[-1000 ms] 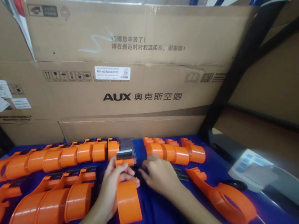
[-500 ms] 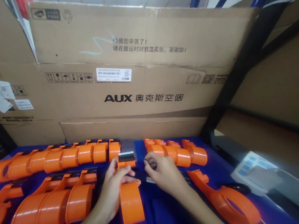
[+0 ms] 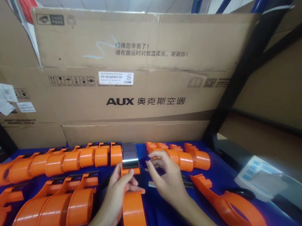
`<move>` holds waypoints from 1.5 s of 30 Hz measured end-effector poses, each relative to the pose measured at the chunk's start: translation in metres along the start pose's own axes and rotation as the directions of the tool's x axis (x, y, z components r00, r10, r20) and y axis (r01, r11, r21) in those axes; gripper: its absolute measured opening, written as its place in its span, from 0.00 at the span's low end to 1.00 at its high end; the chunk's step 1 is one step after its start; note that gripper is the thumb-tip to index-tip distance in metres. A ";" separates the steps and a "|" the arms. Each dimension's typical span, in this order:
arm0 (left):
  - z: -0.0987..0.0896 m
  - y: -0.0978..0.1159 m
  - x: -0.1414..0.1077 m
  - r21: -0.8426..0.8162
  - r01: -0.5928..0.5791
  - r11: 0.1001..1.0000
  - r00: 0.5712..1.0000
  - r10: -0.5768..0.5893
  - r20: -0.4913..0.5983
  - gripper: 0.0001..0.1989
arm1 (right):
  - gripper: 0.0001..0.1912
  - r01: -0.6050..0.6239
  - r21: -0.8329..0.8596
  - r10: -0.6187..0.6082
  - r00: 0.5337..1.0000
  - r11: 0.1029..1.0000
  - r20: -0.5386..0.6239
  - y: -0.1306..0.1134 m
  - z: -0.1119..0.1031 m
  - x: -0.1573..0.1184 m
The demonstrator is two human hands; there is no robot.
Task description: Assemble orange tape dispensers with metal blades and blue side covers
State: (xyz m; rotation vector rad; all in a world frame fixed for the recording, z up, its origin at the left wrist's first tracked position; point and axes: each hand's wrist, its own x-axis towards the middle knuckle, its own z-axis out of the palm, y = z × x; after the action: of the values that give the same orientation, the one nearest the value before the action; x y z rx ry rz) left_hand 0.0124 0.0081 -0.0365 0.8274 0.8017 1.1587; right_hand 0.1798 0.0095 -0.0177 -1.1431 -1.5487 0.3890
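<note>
The left hand [image 3: 119, 194] lies across the neck of an orange tape-dispenser body [image 3: 132, 212] that rests lengthwise on the blue table cover [image 3: 164, 225], rounded end nearest the camera; its fingers are closed on the neck, thumb reaching up to the toothed metal cutter plate [image 3: 130, 163] at the far end, a hold that appears meant to steady the part while that end is worked on. The right hand [image 3: 166, 182] hovers just right of the plate, thumb and forefinger drawn together around something small and dark; whether they actually pinch a piece cannot be told. Small dark metal strips [image 3: 185, 182] lie on the cover just right of that hand, within easy reach. Two nested rows of orange bodies [image 3: 63, 161] [image 3: 50, 213] occupy the left, a shorter nested row [image 3: 184, 156] the far right, and a single orange handle piece [image 3: 228, 202] the near right, the grouping suggesting sorted stock. Printed cardboard cartons [image 3: 137, 92] stand behind, and a pale device [image 3: 258, 178] lies beyond the table edge at right. Against the frame one second back, the right hand has lifted off the cover and moved up toward the plate, and the left thumb has risen to the plate.
</note>
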 end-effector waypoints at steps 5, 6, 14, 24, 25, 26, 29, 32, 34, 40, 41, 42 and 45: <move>-0.004 -0.002 0.002 -0.068 -0.010 0.998 1.000 0.008 -0.023 0.18 | 0.07 0.099 0.044 -0.101 0.994 0.994 0.052 0.003 0.010 -0.005; -0.004 -0.002 0.003 -0.074 -0.015 0.997 1.000 0.013 -0.026 0.18 | 0.07 0.096 0.061 -0.099 0.993 0.994 0.064 0.003 0.011 -0.005; -0.003 -0.004 0.002 -0.055 -0.031 0.998 0.999 0.030 -0.014 0.16 | 0.04 0.146 -0.089 -0.132 0.980 0.985 0.151 -0.002 0.003 0.000; 0.000 -0.001 -0.001 -0.033 -0.039 0.999 0.999 0.040 0.015 0.15 | 0.08 0.239 -0.148 -0.193 0.943 0.960 0.272 -0.002 -0.004 0.004; 0.001 -0.001 -0.001 -0.031 -0.044 0.999 0.999 0.044 0.014 0.15 | 0.08 0.246 -0.148 -0.200 0.941 0.958 0.272 -0.002 -0.004 0.004; 0.001 -0.001 -0.001 -0.028 -0.049 0.998 0.999 0.050 0.014 0.15 | 0.08 0.254 -0.148 -0.208 0.940 0.956 0.272 -0.003 -0.004 0.003; 0.001 -0.002 -0.001 -0.017 -0.054 0.998 0.998 0.054 0.017 0.16 | 0.08 0.277 -0.143 -0.230 0.933 0.950 0.277 -0.002 -0.003 0.001; 0.001 -0.003 -0.001 -0.012 -0.054 0.998 0.999 0.054 0.000 0.18 | 0.09 0.296 -0.139 -0.248 0.926 0.945 0.285 0.000 -0.003 0.001; 0.000 -0.004 -0.001 -0.008 -0.056 0.998 0.998 0.056 -0.008 0.19 | 0.08 0.305 -0.135 -0.257 0.923 0.943 0.287 0.001 -0.003 0.002; 0.000 -0.005 0.000 -0.009 -0.062 0.998 0.998 0.062 -0.013 0.20 | 0.09 0.328 -0.131 -0.273 0.907 0.936 0.322 0.001 -0.003 0.002; -0.001 -0.005 0.001 -0.008 -0.064 0.998 0.998 0.064 -0.018 0.21 | 0.09 0.328 -0.131 -0.272 0.905 0.936 0.326 0.001 -0.003 0.002; -0.001 -0.006 0.001 -0.007 -0.067 0.998 0.998 0.066 -0.024 0.21 | 0.09 0.326 -0.133 -0.269 0.905 0.936 0.329 0.001 -0.003 0.002; -0.001 -0.007 0.002 -0.012 -0.073 0.997 0.996 0.073 -0.047 0.23 | 0.10 0.316 -0.150 -0.251 0.906 0.937 0.341 0.000 -0.003 0.003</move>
State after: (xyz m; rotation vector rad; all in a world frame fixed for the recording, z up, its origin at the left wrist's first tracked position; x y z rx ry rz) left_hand 0.0156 0.0087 -0.0434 0.8262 0.8061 1.2509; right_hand 0.1829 0.0113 -0.0152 -1.0175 -2.0483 0.2263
